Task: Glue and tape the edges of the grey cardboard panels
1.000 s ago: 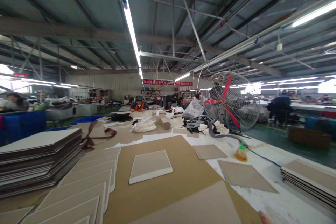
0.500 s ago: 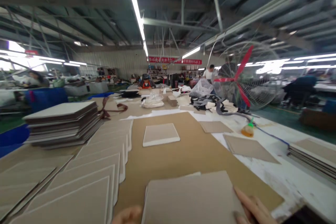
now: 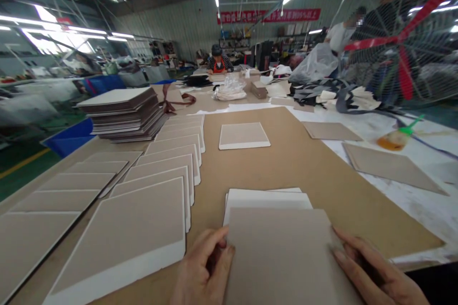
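Observation:
A flat grey-beige board [image 3: 282,252] lies between my two hands at the front of the table. My left hand [image 3: 207,262] pinches its left edge between thumb and fingers. At the opposite edge my right hand [image 3: 375,267] grips with thumb and fingertips. Beneath the held board, white-faced boards [image 3: 268,196] show past its far edge. Farther ahead a single beige board with a white strip [image 3: 245,134] lies on the brown sheet [image 3: 257,167]. To the left, a fanned row of overlapping boards [image 3: 143,219] has white margins.
A tall stack of boards [image 3: 123,114] stands at the back left, with another overlapping row [image 3: 67,195] nearer. On the right are loose boards [image 3: 393,164], a bottle of orange liquid with a green nozzle [image 3: 395,138] and a red-bladed fan [image 3: 402,38]. A person [image 3: 218,62] sits at the far end.
My view has tilted down, showing more of both hands. The held board has shifted toward me, exposing the white-faced boards behind it. My left hand now grips its left edge.

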Motion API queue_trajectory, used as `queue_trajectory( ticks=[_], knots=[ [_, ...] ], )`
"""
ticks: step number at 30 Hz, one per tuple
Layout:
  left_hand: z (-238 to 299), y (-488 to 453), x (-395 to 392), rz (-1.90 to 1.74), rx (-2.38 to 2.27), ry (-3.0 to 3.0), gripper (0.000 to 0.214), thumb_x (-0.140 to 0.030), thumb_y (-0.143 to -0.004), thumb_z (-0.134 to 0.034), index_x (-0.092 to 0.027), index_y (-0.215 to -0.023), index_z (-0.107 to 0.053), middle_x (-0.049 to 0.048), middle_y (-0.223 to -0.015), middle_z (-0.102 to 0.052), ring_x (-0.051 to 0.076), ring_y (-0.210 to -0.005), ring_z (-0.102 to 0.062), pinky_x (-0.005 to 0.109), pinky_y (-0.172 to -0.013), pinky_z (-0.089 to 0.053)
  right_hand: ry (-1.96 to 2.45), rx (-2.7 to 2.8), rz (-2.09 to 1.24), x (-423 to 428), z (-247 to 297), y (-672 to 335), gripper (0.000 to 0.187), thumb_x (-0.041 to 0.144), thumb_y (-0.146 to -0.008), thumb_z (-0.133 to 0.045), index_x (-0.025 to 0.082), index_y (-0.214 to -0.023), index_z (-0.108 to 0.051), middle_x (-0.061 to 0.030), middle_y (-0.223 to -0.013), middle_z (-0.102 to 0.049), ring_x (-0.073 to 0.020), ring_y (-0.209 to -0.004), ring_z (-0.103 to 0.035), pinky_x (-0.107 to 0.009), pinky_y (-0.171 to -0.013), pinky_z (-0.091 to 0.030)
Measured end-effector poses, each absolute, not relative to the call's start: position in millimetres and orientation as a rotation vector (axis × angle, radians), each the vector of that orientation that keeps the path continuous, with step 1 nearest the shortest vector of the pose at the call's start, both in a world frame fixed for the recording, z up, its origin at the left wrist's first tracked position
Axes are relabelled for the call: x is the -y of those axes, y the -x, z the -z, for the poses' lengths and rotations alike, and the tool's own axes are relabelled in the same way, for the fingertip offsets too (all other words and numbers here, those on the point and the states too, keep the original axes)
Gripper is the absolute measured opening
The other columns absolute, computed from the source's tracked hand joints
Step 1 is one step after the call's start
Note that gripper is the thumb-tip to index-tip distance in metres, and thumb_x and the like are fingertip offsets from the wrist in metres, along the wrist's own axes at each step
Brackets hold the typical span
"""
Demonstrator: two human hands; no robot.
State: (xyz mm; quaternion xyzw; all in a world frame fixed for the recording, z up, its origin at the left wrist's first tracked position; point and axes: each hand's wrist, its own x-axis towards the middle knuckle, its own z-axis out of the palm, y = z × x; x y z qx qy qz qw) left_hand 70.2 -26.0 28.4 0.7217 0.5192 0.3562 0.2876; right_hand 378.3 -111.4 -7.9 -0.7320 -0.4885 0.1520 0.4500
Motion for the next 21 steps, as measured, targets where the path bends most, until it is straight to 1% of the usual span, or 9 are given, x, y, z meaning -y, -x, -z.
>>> queue_trajectory(
  ticks=[4, 9, 15, 18, 21],
  knots=[
    [-32.1, -79.6, 10.1, -0.937, -1.428, -2.04, 0.024, -0.034, -0.09, -0.052, -0.022, -0.106, -0.067, 0.0016, -0.084, -0.065, 0.016, -0.077, -0.063, 0.024, -0.07, -0.051, 1.915, 1.321, -0.359, 91.4, -0.9, -381.9, 0.044, 0.054, -0.08, -0.063, 0.027, -0.112, -0.074, -0.0012, -0.096, -0.073, -0.0194, -0.086, -0.069, -0.019, -0.072, -0.056],
    [-28.3, -87.9, -7.7, -0.878, -1.486, -2.077, 0.023, -0.031, -0.091, -0.05, -0.021, -0.103, -0.066, 0.0021, -0.082, -0.064, 0.017, -0.077, -0.063, 0.026, -0.07, -0.05, 1.946, 1.392, -0.331, 74.2, -3.2, -384.8, 0.043, 0.053, -0.082, -0.061, 0.024, -0.112, -0.073, -0.0024, -0.095, -0.073, -0.019, -0.082, -0.069, -0.02, -0.068, -0.056],
    [-17.9, -87.9, -16.9, -0.849, -1.538, -2.103, 0.024, -0.033, -0.091, -0.049, -0.021, -0.103, -0.066, 0.0027, -0.081, -0.063, 0.017, -0.075, -0.063, 0.027, -0.069, -0.051, 1.944, 1.441, -0.338, 66.7, 5.3, -385.4, 0.04, 0.05, -0.081, -0.063, 0.025, -0.112, -0.074, -0.0019, -0.095, -0.073, -0.0184, -0.08, -0.07, -0.019, -0.063, -0.056],
    [-14.9, -87.0, -17.3, -0.845, -1.547, -2.121, 0.024, -0.033, -0.091, -0.049, -0.021, -0.105, -0.065, 0.0035, -0.082, -0.064, 0.017, -0.076, -0.064, 0.027, -0.069, -0.051, 1.946, 1.459, -0.324, 66.5, 10.1, -385.8, 0.041, 0.05, -0.082, -0.063, 0.025, -0.113, -0.074, -0.002, -0.094, -0.073, -0.0183, -0.08, -0.07, -0.019, -0.064, -0.056],
    [-13.2, -86.2, -17.5, -0.879, -1.533, -2.117, 0.024, -0.034, -0.092, -0.051, -0.021, -0.106, -0.065, 0.0023, -0.082, -0.064, 0.016, -0.076, -0.064, 0.024, -0.068, -0.051, 1.943, 1.476, -0.312, 66.8, 11.4, -385.0, 0.041, 0.048, -0.083, -0.063, 0.025, -0.115, -0.073, -0.0021, -0.095, -0.073, -0.0177, -0.078, -0.07, -0.019, -0.061, -0.055]
  ],
)
